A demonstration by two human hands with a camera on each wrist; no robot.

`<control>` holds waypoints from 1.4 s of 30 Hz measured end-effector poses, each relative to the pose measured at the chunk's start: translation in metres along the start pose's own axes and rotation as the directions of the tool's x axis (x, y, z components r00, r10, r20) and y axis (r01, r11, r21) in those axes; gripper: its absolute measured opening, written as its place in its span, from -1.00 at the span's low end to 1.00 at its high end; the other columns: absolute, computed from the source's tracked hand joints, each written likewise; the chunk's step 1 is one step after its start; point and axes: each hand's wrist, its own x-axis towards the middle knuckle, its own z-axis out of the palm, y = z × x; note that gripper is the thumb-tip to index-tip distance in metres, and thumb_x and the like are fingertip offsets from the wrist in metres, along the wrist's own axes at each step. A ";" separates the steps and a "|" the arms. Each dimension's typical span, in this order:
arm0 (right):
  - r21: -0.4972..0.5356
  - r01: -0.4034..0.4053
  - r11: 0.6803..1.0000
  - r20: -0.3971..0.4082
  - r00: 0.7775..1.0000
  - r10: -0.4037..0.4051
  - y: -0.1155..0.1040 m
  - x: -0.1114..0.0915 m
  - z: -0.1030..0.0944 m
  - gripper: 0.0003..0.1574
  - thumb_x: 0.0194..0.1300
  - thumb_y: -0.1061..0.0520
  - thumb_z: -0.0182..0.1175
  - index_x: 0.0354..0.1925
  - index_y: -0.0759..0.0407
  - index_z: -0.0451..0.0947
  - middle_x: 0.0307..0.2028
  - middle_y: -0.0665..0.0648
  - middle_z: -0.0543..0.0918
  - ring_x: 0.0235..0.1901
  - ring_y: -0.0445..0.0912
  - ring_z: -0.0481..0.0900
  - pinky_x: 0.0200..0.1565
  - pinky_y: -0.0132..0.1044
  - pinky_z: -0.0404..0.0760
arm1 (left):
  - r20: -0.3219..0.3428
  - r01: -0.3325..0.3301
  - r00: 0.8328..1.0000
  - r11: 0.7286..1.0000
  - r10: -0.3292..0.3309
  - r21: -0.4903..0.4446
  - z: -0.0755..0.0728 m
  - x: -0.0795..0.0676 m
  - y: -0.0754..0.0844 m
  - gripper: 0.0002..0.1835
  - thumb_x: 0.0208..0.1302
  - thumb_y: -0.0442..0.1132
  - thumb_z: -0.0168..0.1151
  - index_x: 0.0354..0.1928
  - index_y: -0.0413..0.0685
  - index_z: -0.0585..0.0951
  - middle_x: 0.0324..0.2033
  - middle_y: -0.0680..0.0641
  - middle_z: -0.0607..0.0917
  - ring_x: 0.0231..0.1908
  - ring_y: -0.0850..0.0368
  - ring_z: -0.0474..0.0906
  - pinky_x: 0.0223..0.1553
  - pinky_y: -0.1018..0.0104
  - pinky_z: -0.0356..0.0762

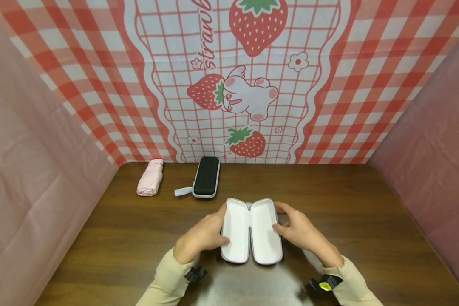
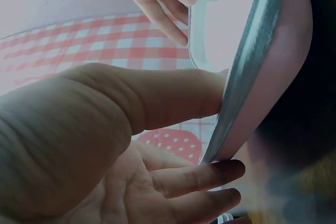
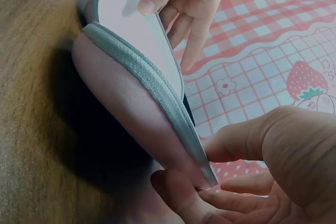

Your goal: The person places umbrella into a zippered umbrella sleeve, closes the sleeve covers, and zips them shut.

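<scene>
A glasses case, white inside, lies spread open with its two halves side by side, hinged along the middle. Its pink outer shell and grey zipper edge show in the wrist views. My left hand holds the left half, thumb over the rim and fingers against the outside. On the other side my right hand grips the right half between thumb and fingers. In the right wrist view the case appears tilted, with a dark shadow beneath it.
Behind the case, a black zippered case with a grey strap lies on the brown wooden table. A rolled pink cloth-like bundle is at the back left. A strawberry-print checked cloth hangs behind, with pink cloth walls on both sides.
</scene>
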 end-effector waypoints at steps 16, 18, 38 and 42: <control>-0.027 -0.007 1.000 -0.046 0.999 0.006 0.000 0.017 0.002 -0.40 0.39 0.27 0.24 0.33 0.44 0.42 0.25 0.47 0.57 -0.17 0.03 0.80 -0.25 -0.24 0.73 | 0.077 0.008 0.997 0.994 -0.016 0.107 -0.004 -0.007 0.007 0.05 0.16 -0.23 0.52 0.52 -0.53 0.09 0.29 -0.44 0.53 0.29 -0.22 0.53 0.32 -0.03 0.48; -0.025 0.000 1.000 -0.046 0.999 -0.001 0.001 0.018 0.003 -0.42 0.38 0.29 0.23 0.32 0.44 0.45 0.24 0.47 0.57 -0.15 0.06 0.80 -0.24 -0.22 0.74 | 0.086 0.003 0.996 0.993 -0.013 0.117 -0.005 -0.008 0.007 0.04 0.17 -0.22 0.52 0.51 -0.53 0.10 0.30 -0.44 0.53 0.30 -0.21 0.53 0.33 -0.03 0.48; -0.011 -0.011 1.000 -0.046 0.999 0.011 -0.001 0.016 0.003 -0.45 0.36 0.31 0.24 0.30 0.39 0.49 0.23 0.46 0.58 -0.16 0.03 0.79 -0.26 -0.28 0.72 | 0.135 0.003 0.991 0.995 -0.016 0.098 -0.018 -0.013 0.005 -0.10 0.28 -0.17 0.45 0.50 -0.44 0.23 0.44 -0.41 0.36 0.47 -0.29 0.29 0.48 -0.10 0.26; -0.004 -0.007 1.000 -0.047 0.999 0.007 -0.001 0.016 0.003 -0.45 0.36 0.31 0.23 0.29 0.40 0.49 0.23 0.46 0.58 -0.17 0.03 0.79 -0.26 -0.29 0.72 | 0.058 0.001 0.998 0.996 -0.006 0.090 -0.019 -0.011 0.003 -0.18 0.33 -0.12 0.41 0.49 -0.34 0.30 0.45 -0.39 0.36 0.43 -0.29 0.34 0.38 -0.21 0.37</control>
